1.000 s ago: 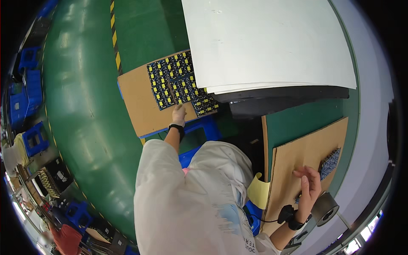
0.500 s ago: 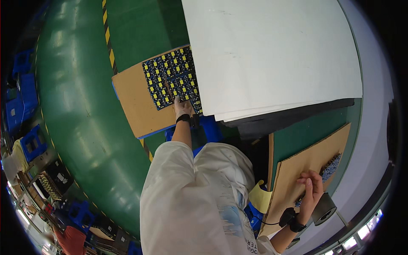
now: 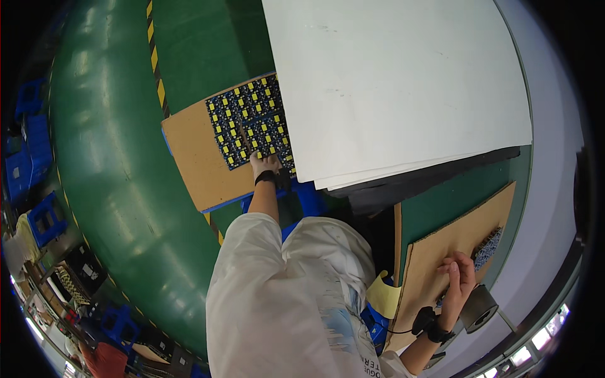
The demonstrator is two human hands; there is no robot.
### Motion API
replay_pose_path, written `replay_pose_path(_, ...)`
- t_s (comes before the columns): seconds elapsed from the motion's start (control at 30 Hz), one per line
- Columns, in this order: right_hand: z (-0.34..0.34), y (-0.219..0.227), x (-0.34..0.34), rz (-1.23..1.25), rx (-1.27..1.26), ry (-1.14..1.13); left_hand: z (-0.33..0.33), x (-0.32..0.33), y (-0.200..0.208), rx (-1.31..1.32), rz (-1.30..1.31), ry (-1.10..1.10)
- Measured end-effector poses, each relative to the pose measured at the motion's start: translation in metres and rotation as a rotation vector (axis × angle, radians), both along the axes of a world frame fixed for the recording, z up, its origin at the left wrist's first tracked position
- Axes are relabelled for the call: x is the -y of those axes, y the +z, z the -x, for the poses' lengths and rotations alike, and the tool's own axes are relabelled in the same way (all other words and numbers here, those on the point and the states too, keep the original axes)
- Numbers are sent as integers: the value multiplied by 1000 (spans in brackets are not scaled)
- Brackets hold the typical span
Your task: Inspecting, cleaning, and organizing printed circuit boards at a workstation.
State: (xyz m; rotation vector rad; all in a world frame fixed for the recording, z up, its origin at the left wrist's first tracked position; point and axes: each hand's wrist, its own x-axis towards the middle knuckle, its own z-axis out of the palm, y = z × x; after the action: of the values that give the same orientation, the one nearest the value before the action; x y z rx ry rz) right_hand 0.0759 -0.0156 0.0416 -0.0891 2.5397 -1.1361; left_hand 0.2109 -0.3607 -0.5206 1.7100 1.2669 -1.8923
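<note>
My left hand (image 3: 265, 165), in a pale glove with a black wrist strap, is at the near edge of the dark circuit board panels (image 3: 232, 121) with yellow squares. Its fingers are bent and pinch the panel's edge; the fingertips are partly hidden. The panels lie side by side on a brown cardboard sheet (image 3: 194, 148), and the white sheets cover their right end. My right hand (image 3: 461, 277) is over another cardboard piece (image 3: 425, 252), loosely curled with fingers a little apart and nothing visible in it. Beyond it lies a bluish-grey clump of small parts (image 3: 488, 247).
A stack of large white sheets (image 3: 403, 82) covers the table at upper right, with black sheeting (image 3: 403, 192) beneath its near edge. A blue stool (image 3: 305, 198) stands under the left cardboard. A grey cylinder (image 3: 480, 309) is beside my right wrist. Blue stools (image 3: 47, 220) line the far left.
The whole view has shifted slightly. My left fingers have drawn back and bent at the panel's near edge. My right hand keeps almost the same place and pose.
</note>
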Motion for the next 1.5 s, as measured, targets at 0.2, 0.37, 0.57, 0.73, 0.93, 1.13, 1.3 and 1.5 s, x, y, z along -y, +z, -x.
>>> replay_pose_path(0.2,1,-2,4,-20,11,10,-1,-49,9,209,606,-304)
replay_pose_path(0.37,5,-2,5,-24,29,18,-3,-33,46,16,957,-244)
replay_pose_path(0.57,1,3,-8,60,0,78,-27,-4,115,144,1113,-447)
replay_pose_path(0.73,-11,24,-14,191,-15,131,-76,14,281,188,1366,-860)
replay_pose_path(0.93,-31,40,-10,462,88,340,-83,-3,450,-553,1670,-1051)
replay_pose_path(1.13,-67,42,-2,903,171,297,-1,-81,579,-1103,1560,-1109)
replay_pose_path(1.3,-53,65,-35,1196,369,-107,60,-171,639,-1305,1144,-1294)
replay_pose_path(1.5,-43,88,-81,1468,304,-271,80,-219,654,-1264,1324,-1342)
